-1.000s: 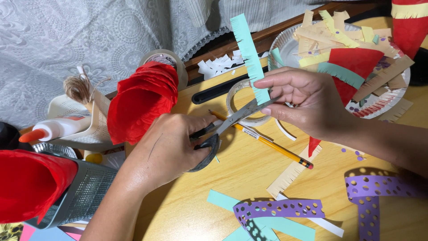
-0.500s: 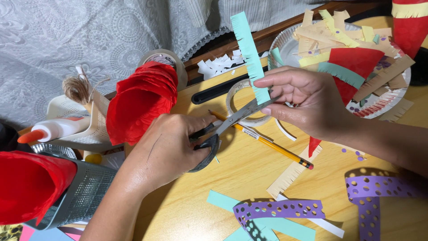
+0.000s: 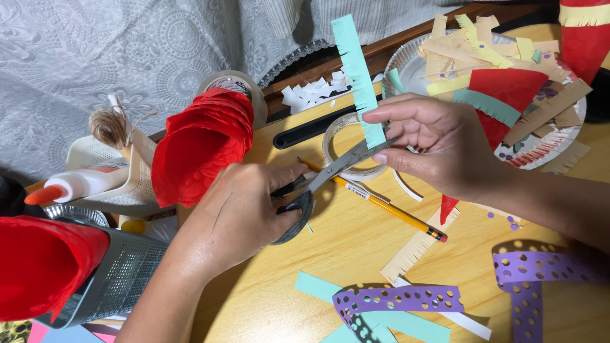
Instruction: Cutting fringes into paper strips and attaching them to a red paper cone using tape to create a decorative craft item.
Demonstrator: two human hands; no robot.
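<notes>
My left hand [image 3: 244, 206] grips a pair of black-handled scissors [image 3: 321, 178], blades pointing up and right at the lower end of a teal paper strip [image 3: 357, 76] with a fringed edge. My right hand [image 3: 438, 146] pinches that strip between thumb and fingers and holds it upright over a wooden table [image 3: 356, 248]. The blade tips meet the strip just beside my right fingertips. A yellow pencil [image 3: 381, 204] lies on the table under the scissors.
A paper plate [image 3: 406, 60] with cut paper strips sits at the back right. A tape roll [image 3: 346, 147], red crepe paper roll [image 3: 200, 143], glue bottle [image 3: 79, 184], twine, a metal mesh holder [image 3: 114, 279] and punched purple strips [image 3: 397, 298] surround my hands.
The scissors and both hands stay almost where they were; the blades have closed slightly on the teal strip.
</notes>
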